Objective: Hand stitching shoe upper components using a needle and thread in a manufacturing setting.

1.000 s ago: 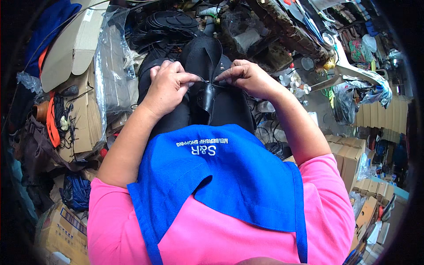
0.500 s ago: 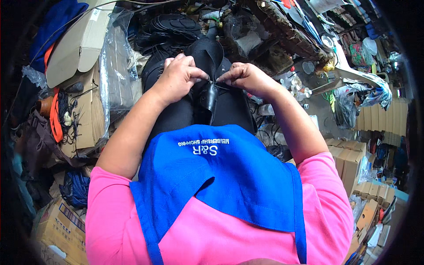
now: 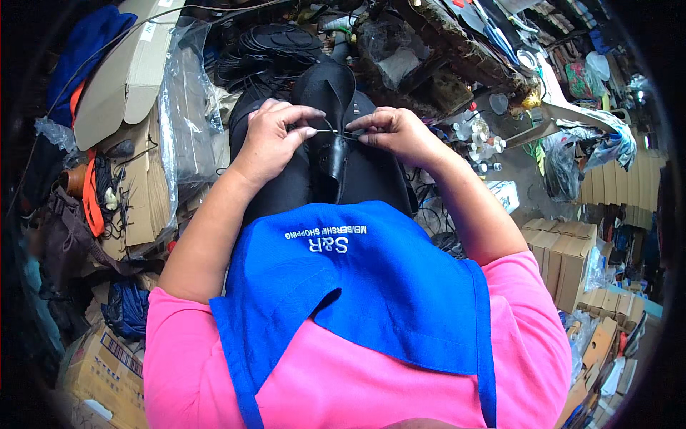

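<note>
In the head view, the left hand [image 3: 271,139] and the right hand [image 3: 396,132] meet over a black sandal sole [image 3: 325,93] propped on the person's lap, each with fingertips pinched shut on a thin black strap [image 3: 336,132] stretched between them just above the sole's middle. The sole's rounded toe points away from the body, its edges free on both sides, while a stack of black soles [image 3: 275,43] lies just beyond it. Cardboard boxes [image 3: 143,179] and a clear plastic bag [image 3: 186,107] crowd close on the left, and a cluttered workbench [image 3: 457,64] hems in the right, leaving room only over the lap.

fingertips of both hands hide where the thin thread [image 3: 330,131] ends.
</note>
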Demonstrator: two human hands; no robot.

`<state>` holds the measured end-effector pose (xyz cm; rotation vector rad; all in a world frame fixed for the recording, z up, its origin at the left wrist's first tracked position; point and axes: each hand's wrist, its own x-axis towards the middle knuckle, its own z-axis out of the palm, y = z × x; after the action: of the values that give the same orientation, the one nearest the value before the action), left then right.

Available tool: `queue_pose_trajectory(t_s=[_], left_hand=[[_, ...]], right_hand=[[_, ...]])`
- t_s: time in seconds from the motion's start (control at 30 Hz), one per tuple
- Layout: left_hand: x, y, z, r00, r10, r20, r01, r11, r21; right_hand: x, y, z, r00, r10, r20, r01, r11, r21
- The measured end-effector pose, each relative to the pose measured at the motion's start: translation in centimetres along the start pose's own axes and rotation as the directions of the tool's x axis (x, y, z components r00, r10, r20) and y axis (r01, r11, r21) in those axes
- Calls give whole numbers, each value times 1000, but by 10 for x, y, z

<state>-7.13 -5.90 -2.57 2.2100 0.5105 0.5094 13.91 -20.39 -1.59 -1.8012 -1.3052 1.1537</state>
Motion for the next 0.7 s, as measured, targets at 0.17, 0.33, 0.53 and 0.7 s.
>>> queue_pose_trajectory(t_s=[0.17,0.33,0.53,0.7], left_hand=[[1,-8,0,1000,27,-14,-28,997,-74],[-3,14,-8,978,206,-41,-198,970,141],[8,-12,-5,991,136,2,-136,987,82],[0,-19,0,988,155,19,-156,979,130]], right_hand=[[2,3,-2,992,-122,-3,122,991,-51],[-2,-6,-8,937,-348,20,306,792,-528],[9,6,-10,985,-162,54,168,977,-131],[8,15,-11,980,-173,97,179,982,-62]])
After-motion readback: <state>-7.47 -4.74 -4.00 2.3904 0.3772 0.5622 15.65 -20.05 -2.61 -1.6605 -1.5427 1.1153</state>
